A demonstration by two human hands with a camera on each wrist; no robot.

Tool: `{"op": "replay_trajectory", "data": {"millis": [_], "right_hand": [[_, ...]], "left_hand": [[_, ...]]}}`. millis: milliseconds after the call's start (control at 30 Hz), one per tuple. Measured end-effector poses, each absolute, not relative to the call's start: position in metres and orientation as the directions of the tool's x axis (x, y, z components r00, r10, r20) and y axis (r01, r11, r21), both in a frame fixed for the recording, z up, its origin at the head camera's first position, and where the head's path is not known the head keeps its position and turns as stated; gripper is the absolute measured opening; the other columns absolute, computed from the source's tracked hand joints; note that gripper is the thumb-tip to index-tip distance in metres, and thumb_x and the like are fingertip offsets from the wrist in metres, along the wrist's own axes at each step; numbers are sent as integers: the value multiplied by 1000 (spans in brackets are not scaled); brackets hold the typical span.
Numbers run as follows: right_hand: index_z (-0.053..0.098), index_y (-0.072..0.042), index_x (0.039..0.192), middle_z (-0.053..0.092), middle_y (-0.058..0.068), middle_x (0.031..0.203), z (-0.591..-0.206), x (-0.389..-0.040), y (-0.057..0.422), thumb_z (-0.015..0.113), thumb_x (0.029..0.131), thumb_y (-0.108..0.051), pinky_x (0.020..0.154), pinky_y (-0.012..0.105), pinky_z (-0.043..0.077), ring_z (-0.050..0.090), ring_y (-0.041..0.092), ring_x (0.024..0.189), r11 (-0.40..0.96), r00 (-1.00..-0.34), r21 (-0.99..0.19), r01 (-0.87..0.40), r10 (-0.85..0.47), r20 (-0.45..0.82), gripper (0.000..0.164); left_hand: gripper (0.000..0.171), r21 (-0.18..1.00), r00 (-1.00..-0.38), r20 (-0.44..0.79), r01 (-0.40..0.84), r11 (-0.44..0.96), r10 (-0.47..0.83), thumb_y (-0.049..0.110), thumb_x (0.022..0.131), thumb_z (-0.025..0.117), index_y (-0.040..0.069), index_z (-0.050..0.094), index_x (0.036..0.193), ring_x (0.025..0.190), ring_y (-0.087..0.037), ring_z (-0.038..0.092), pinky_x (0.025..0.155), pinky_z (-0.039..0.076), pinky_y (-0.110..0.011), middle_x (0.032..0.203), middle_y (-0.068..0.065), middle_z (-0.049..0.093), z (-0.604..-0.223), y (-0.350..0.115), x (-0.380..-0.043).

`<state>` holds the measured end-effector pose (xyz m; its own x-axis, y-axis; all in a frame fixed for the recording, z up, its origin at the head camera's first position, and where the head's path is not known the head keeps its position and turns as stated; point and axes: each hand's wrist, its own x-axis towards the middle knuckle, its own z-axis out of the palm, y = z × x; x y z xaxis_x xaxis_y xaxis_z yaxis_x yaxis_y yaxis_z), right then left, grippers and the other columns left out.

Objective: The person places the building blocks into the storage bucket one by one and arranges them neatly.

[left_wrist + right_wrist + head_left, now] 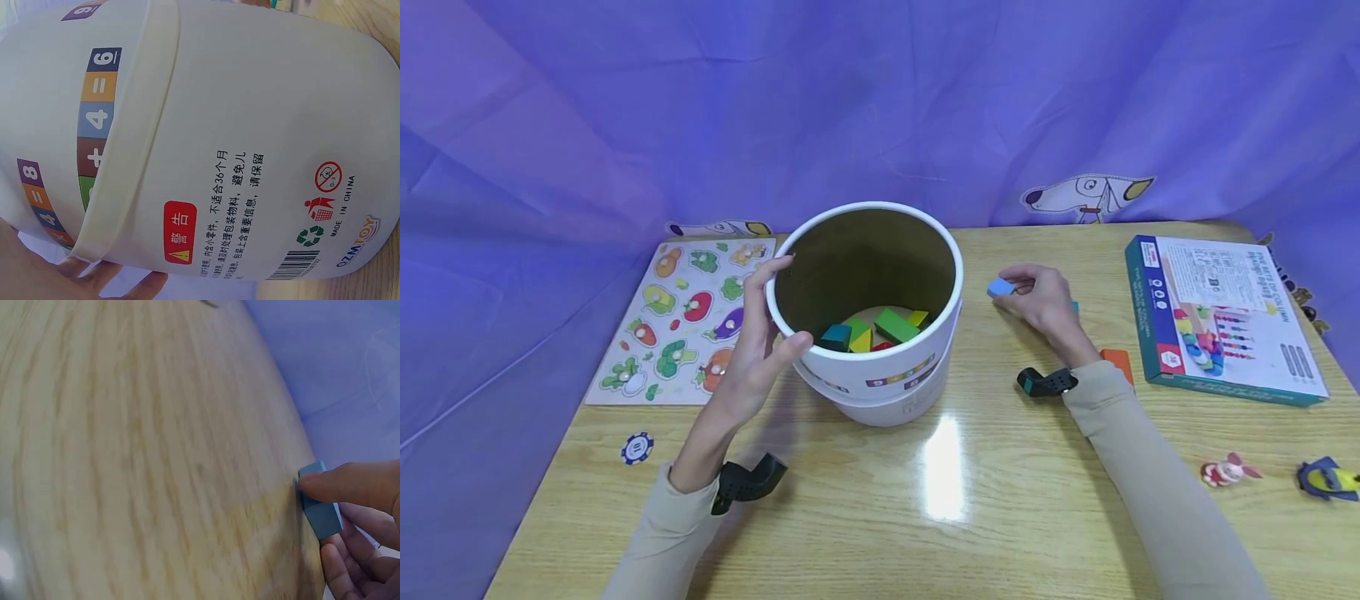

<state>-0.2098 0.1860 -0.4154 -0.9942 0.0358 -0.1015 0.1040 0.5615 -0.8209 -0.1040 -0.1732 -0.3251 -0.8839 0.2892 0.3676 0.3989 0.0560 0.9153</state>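
A white bucket (895, 379) stands on the table, several coloured wooden blocks (897, 325) lying at its bottom. On the bucket's left side my left hand (756, 367) holds the rim, thumb and a fingertip at the edge; the left wrist view shows other fingers against the wall below the band. To the right of the bucket, my right hand (1041, 300) pinches a small blue block (1000, 287) between thumb and fingers, close to the tabletop. Part of another blue-green block (1075, 307) shows behind that hand. An orange block (1117, 363) lies by the right wrist, partly covered by the sleeve.
A vegetable puzzle board (658, 321) lies left of the bucket, with a poker chip (637, 448) in front. At the right are a boxed game (1232, 317), a pink rabbit figure (1228, 471) and a yellow-and-blue figure (1328, 479). A purple curtain (850, 100) hangs behind.
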Motion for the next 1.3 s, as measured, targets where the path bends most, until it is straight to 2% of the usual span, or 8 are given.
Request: {"op": "replay_trajectory", "data": {"millis": [133,300,433,667,800,933,1100,1300], "right_hand": [[66,-4,123,63,17,114,-415,-210,186,74,83,-13,87,32,47,57,25,102,607,-995,-788,99,37,-96,41],[67,-6,123,65,15,113,-408,-207,185,76,82,-13,79,24,48,59,18,95,554,-990,-823,130,21,-142,42],[66,-10,125,65,12,113,-387,-202,183,76,83,-16,77,18,48,59,13,93,519,-993,-848,109,11,-120,43],[69,-10,121,65,5,112,-320,-187,172,77,82,-16,84,19,49,61,5,89,484,-989,-865,-133,-4,150,40],[70,-8,119,63,-2,108,-281,-171,159,78,80,-10,88,20,49,64,7,90,402,-951,-865,-300,-55,304,39],[71,-4,115,63,1,104,-254,-157,138,78,79,-3,86,19,53,65,11,89,338,-893,-827,-450,-156,422,37],[70,-3,114,64,5,106,-241,-145,114,78,79,-2,96,26,50,63,11,93,303,-837,-789,-534,-321,443,36],[70,-6,114,64,4,110,-240,-139,102,79,78,-4,100,32,49,63,12,96,333,-807,-755,-565,-411,423,37]], "left_hand": [[75,916,-884,366,397,55,290,29,89,62,20,19,150,144,-29,23,114,18,-65,157,-1,19,-325,-173,-104],[77,917,-886,367,396,53,285,34,89,64,21,19,150,144,-28,23,114,17,-64,157,0,19,-326,-173,-104],[77,916,-884,371,399,46,285,35,89,64,20,19,150,144,-28,22,114,17,-64,157,0,20,-326,-173,-104],[76,914,-881,375,403,45,287,33,89,64,19,20,149,144,-28,22,114,17,-63,157,-1,20,-325,-173,-104],[76,914,-882,375,404,47,286,32,89,64,20,20,150,144,-28,22,115,17,-62,156,0,21,-326,-173,-105],[77,912,-880,379,407,44,287,34,89,64,20,19,150,144,-29,22,115,16,-62,157,-1,20,-325,-174,-105],[77,911,-880,382,409,43,281,34,89,64,20,19,150,144,-30,23,115,16,-63,157,-2,20,-325,-175,-105],[75,912,-883,376,406,56,281,32,89,63,21,20,150,144,-31,23,113,16,-66,157,-1,20,-326,-174,-105]]}}
